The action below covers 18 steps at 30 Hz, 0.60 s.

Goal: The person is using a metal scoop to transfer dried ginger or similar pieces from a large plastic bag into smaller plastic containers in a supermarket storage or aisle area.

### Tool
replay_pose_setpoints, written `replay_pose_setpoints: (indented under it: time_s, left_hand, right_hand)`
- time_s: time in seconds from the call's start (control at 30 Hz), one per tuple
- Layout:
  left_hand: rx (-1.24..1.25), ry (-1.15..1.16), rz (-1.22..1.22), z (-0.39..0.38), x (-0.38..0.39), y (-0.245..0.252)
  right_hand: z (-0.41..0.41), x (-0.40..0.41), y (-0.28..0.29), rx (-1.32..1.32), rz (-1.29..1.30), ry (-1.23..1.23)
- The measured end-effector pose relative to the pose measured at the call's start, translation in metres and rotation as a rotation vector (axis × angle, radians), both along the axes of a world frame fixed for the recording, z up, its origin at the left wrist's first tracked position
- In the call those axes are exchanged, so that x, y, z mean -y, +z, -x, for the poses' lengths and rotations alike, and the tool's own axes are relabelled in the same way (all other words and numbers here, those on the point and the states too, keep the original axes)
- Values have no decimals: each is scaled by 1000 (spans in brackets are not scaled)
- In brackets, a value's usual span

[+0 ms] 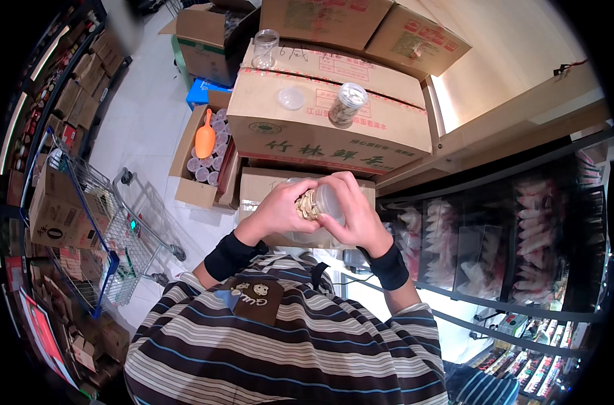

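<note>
My left hand (285, 205) is wrapped around a clear plastic jar (307, 204) packed with pale, flat dried pieces. My right hand (356, 215) grips a translucent lid (329, 198) at the jar's end; whether the lid is seated cannot be told. Beneath both hands is some clear plastic (307, 239), mostly hidden, over a lower cardboard carton (259, 183). Beyond them, a filled jar (347, 104) stands upright on a large carton (297, 129). A loose round lid (291, 98) lies beside it, and an empty clear jar (265, 49) stands near the far left corner.
To the left, an open carton (183, 190) holds several clear jars (206, 163) with an orange scoop (205, 136) on top. A wire shopping cart (130, 248) stands farther left. Hanging packets (532, 238) fill a rack at right. More cartons (332, 20) rise at the back.
</note>
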<state>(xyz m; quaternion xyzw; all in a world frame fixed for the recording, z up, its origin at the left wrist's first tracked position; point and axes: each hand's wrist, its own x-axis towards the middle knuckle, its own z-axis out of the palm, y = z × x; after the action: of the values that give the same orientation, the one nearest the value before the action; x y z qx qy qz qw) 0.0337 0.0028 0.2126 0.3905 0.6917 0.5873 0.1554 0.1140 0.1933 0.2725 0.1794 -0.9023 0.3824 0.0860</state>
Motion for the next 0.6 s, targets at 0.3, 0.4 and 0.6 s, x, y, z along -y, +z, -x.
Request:
replay_pose_setpoints:
  time_s: [0.3, 0.4, 0.6]
  left_hand:
    - [-179, 19, -48, 0, 6, -2]
    - [-136, -14, -33, -1, 9, -2]
    - [-268, 81, 38, -9, 7, 1]
  right_hand:
    - [-9, -4, 8, -81, -109, 80]
    - [-9, -2, 5, -55, -62, 97]
    - [-10, 3, 3, 126, 19, -20]
